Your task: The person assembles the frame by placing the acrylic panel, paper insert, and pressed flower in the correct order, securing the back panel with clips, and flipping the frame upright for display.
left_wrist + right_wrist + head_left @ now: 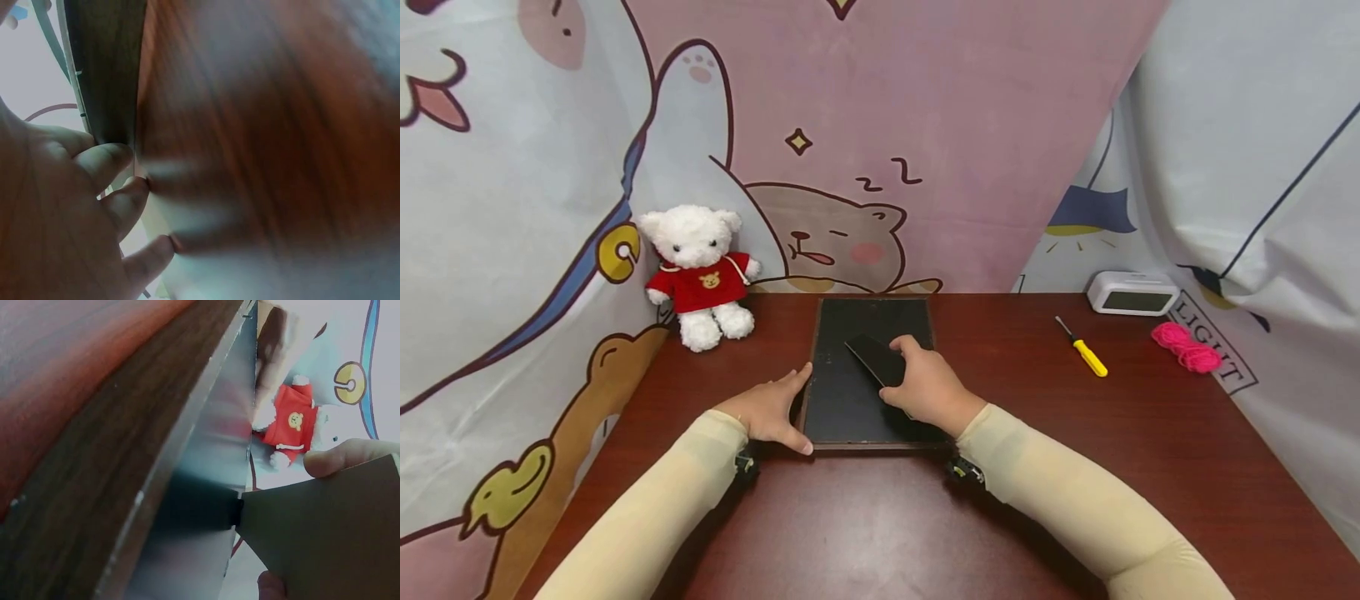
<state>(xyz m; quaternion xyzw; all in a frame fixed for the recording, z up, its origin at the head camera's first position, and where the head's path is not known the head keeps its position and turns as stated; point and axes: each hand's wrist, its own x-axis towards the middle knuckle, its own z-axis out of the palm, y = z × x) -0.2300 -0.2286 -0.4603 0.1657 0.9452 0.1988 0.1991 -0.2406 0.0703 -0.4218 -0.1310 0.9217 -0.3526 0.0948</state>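
A black board (850, 400) with a brown wood-like edge lies flat on the table. In the head view, my right hand (932, 387) grips a flat, dark rectangular piece (874, 357) by its sides, tilted above the board. From the right wrist, the face of this dark piece (331, 519) looks grey-brown, and its far end meets the board's surface. My left hand (771, 408) rests against the board's left edge, thumb near the front corner and fingers spread. In the left wrist view, the fingertips (134, 194) touch the board's side and the tabletop.
A white teddy bear (700, 283) in a red shirt sits at the back left. On the right lie a yellow-handled screwdriver (1086, 354), a white digital clock (1133, 294) and pink yarn (1186, 347). Printed cloth (970, 150) hangs around the brown table (1030, 400).
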